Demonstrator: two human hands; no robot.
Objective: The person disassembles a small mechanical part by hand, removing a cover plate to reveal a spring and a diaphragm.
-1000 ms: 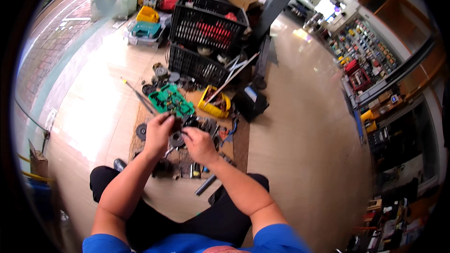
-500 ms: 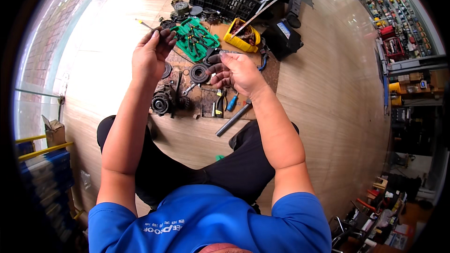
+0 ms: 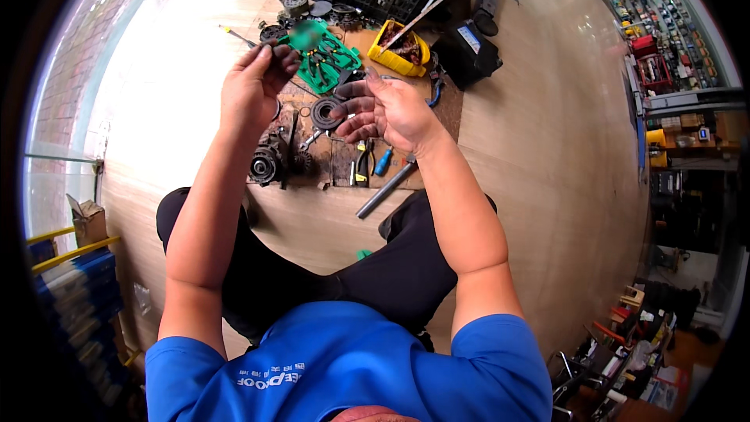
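Head view: left hand curled near green tool case, fingertips pinched; cannot tell what, if anything, they grasp. Right hand released, fingers spread beside black ring-shaped part on brown board.

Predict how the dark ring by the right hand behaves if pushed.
Probably slides rather than rolls: the dark ring appears to lie flat. Likely rigid, given its crisp circular shape. Perhaps heavy: it looks thick and metallic.

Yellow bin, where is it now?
Head view: the yellow bin sits upper centre, slightly right, between the green tray and the black box, beyond the right hand.
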